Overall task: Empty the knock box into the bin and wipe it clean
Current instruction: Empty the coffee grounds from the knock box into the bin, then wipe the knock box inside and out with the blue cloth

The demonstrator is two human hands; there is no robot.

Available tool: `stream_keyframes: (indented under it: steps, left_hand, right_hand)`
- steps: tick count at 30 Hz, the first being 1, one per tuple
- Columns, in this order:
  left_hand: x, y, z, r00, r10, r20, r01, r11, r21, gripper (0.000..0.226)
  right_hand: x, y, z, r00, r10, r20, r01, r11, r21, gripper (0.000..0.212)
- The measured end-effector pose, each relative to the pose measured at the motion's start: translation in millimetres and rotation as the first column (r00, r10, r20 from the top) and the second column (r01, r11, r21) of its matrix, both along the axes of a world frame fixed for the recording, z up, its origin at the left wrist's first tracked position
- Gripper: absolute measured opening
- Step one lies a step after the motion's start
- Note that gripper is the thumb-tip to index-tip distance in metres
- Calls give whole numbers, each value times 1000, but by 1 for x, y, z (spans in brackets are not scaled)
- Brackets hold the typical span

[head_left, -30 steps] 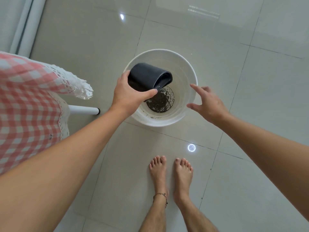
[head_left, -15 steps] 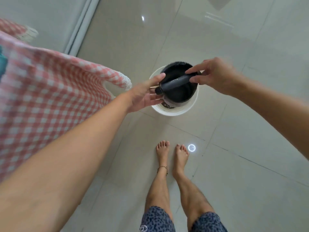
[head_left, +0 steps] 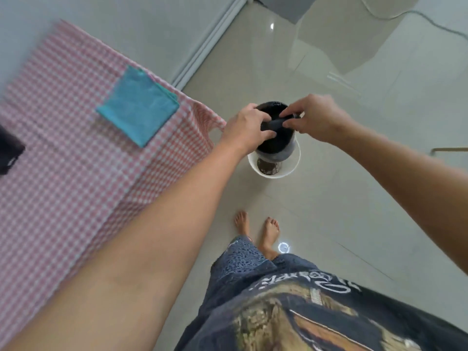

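Pale floor tiles carry the white bin [head_left: 291, 171]; above it the knock box [head_left: 274, 143] is held upright, left hand [head_left: 247, 129] and right hand [head_left: 316, 117] clasping its crossbar [head_left: 276, 122], so crumbs fall inside.

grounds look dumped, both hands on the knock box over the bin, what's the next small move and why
Probably carry the knock box left to the checked tablecloth and take the folded blue cloth. Both the left hand and the right hand grip it at its bar, mouth up, above the white bin, where grounds already lie. Wiping seems to be what remains.
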State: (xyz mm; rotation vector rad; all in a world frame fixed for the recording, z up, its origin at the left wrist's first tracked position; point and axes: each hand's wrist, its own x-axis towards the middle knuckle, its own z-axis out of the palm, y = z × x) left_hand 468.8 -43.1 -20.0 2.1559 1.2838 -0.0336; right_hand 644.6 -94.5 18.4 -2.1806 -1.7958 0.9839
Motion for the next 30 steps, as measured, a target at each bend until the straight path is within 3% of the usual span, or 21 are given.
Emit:
stream_keyframes:
  steps: [5, 10, 18, 30]
  left_hand:
    - [-31, -1, 36, 998, 40, -53, -35, 996, 86, 34]
    - [-89, 1, 50, 970, 240, 38, -240, 971, 8, 34]
    - [-242, 21, 52, 749, 652, 118, -617, 751, -234, 37]
    - [-467, 44, 57, 547, 834, 71, -801, 547, -244, 36]
  right_hand:
    - [-29, 17, 40, 993, 113, 22, -114, 993, 17, 32]
    - [-77, 44, 57, 976, 215, -35, -215, 977, 3, 51]
    - [-160, 88, 41, 965, 254, -57, -259, 961, -97, 73]
    - [-274, 157, -25, 964, 256, 71, -232, 941, -245, 73]
